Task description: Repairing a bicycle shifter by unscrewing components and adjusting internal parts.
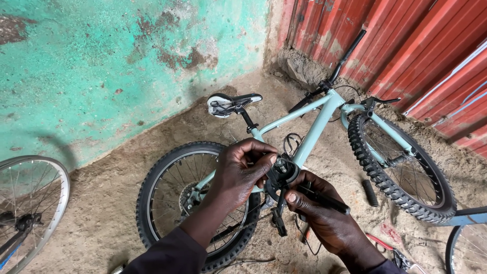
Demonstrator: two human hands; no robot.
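Both hands (243,172) (324,215) grip black metal crank (281,177) above knobby tyre (152,177).

spare wheel (30,203) left | loose black grip (370,192) on dirt | red corrugated wall (406,45) | green wall (101,66)

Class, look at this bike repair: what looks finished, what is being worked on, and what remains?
Done: the pale green bicycle lies on its side with both wheels and saddle fitted. In hand: the left hand pinches the black crank assembly; the right hand holds a black tool. Left: a loose grip lies on the dirt.
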